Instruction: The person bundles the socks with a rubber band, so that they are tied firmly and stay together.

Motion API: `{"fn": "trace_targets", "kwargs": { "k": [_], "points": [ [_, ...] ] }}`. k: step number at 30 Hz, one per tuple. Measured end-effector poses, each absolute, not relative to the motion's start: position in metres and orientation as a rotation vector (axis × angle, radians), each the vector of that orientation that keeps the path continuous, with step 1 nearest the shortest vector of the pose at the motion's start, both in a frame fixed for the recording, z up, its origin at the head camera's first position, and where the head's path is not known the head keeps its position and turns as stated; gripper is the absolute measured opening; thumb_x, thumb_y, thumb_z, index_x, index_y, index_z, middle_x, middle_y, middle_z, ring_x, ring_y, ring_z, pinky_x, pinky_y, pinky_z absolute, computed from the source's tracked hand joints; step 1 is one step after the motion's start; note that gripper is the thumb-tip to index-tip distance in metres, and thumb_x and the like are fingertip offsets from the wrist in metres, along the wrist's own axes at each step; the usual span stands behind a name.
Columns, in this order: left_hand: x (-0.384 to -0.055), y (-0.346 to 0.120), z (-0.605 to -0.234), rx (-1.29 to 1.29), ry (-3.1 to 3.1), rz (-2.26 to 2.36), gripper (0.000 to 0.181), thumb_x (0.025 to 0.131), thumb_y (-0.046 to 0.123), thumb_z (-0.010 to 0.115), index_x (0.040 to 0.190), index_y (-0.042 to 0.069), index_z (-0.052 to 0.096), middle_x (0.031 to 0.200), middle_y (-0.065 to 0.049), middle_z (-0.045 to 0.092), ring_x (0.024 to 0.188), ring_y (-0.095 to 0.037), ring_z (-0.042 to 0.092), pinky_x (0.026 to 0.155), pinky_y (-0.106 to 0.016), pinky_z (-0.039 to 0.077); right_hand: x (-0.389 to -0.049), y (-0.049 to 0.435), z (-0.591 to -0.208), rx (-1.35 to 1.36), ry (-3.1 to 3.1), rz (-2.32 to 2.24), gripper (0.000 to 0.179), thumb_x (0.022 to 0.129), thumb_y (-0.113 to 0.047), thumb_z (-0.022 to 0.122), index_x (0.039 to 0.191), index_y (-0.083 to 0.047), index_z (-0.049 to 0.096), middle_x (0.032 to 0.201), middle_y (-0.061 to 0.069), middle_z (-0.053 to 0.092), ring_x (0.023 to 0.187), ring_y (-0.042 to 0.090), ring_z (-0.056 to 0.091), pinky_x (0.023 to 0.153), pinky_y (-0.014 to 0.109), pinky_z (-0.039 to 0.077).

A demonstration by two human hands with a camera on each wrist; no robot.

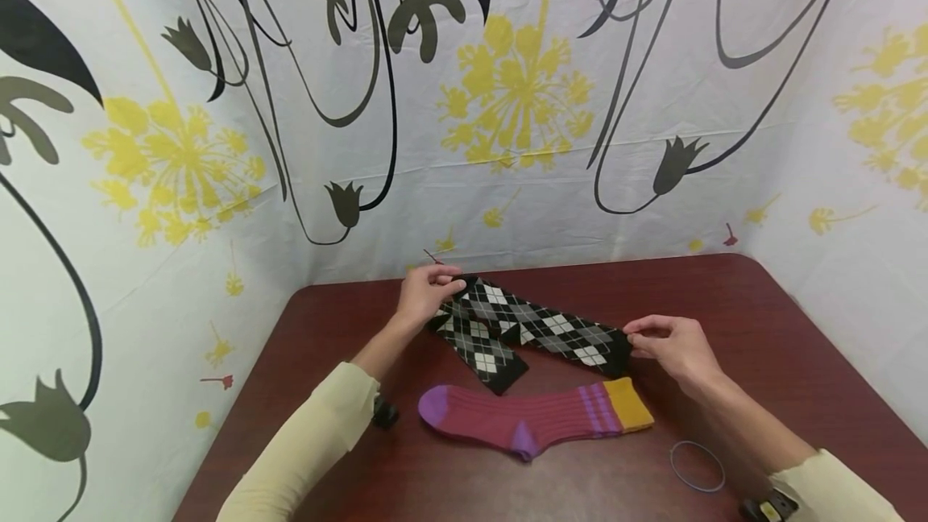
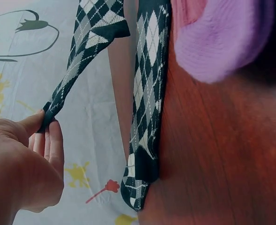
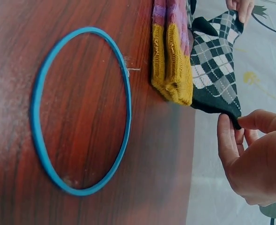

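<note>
Blue ring (image 3: 35, 110), held argyle sock (image 1: 558, 325) slantwise, toe (image 2: 53, 110) apparently left

argyle socks (image 1: 569, 334): 2; pink socks (image 1: 493, 416): 1 or 2, unclear; blue ring (image 3: 35, 108): 1; table (image 1: 565, 490): 1

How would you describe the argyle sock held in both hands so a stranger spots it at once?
On the dark red table, find a pink sock with a yellow cuff. Beyond it, the held argyle sock in black, grey and white stretches from the left hand to the right hand. Unlike the matching argyle sock nearby, it's pinched at both ends.
</note>
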State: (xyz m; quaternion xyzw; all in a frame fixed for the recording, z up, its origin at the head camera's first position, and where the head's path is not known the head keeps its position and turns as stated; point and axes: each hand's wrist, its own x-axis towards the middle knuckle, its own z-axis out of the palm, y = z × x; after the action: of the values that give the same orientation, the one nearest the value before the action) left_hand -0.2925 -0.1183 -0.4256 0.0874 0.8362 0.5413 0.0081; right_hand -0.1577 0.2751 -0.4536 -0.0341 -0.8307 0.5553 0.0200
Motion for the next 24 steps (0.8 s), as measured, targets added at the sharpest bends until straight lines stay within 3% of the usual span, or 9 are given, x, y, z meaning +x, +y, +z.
{"fn": "trace_targets", "kwargs": {
  "k": [3,10,18,24],
  "points": [
    [-0.286,-0.122,-0.425,0.278,2.632,1.665,0.026,0.095,0.023,0.084,0.119,0.015,0.081,0.099,-0.004,0.075,0.099,-0.031,0.072,0.091,-0.056,0.058,-0.156,0.276,-0.453,-0.099,-2.575,1.708,0.019,0.102,-0.002,0.07,0.115,0.011,0.074,0.122,0.027,0.071,0.091,0.031,0.079,0.081,0.034,0.063],
    [-0.269,-0.129,-0.425,0.307,2.645,1.685,0.019,0.093,0.019,0.085,0.111,0.014,0.08,0.097,-0.004,0.072,0.096,-0.024,0.07,0.083,-0.04,0.059,-0.152,0.277,-0.45,-0.08,-2.582,1.686,0.02,0.102,-0.005,0.07,0.116,0.009,0.074,0.124,0.027,0.07,0.089,0.027,0.079,0.078,0.025,0.062],
    [-0.252,-0.138,-0.425,0.358,2.62,1.742,0.015,0.093,0.015,0.085,0.107,0.011,0.08,0.096,-0.004,0.073,0.089,-0.021,0.07,0.085,-0.048,0.059,-0.147,0.281,-0.444,-0.064,-2.603,1.651,0.021,0.102,-0.009,0.073,0.116,0.006,0.075,0.126,0.026,0.069,0.087,0.019,0.079,0.076,0.018,0.057],
    [-0.24,-0.145,-0.428,0.377,2.624,1.764,0.016,0.093,0.015,0.085,0.107,0.01,0.081,0.102,-0.005,0.073,0.094,-0.019,0.071,0.082,-0.034,0.058,-0.143,0.28,-0.44,-0.038,-2.586,1.689,0.022,0.101,-0.009,0.074,0.115,0.007,0.075,0.12,0.021,0.073,0.085,0.013,0.077,0.076,0.02,0.058]
  ]
}}
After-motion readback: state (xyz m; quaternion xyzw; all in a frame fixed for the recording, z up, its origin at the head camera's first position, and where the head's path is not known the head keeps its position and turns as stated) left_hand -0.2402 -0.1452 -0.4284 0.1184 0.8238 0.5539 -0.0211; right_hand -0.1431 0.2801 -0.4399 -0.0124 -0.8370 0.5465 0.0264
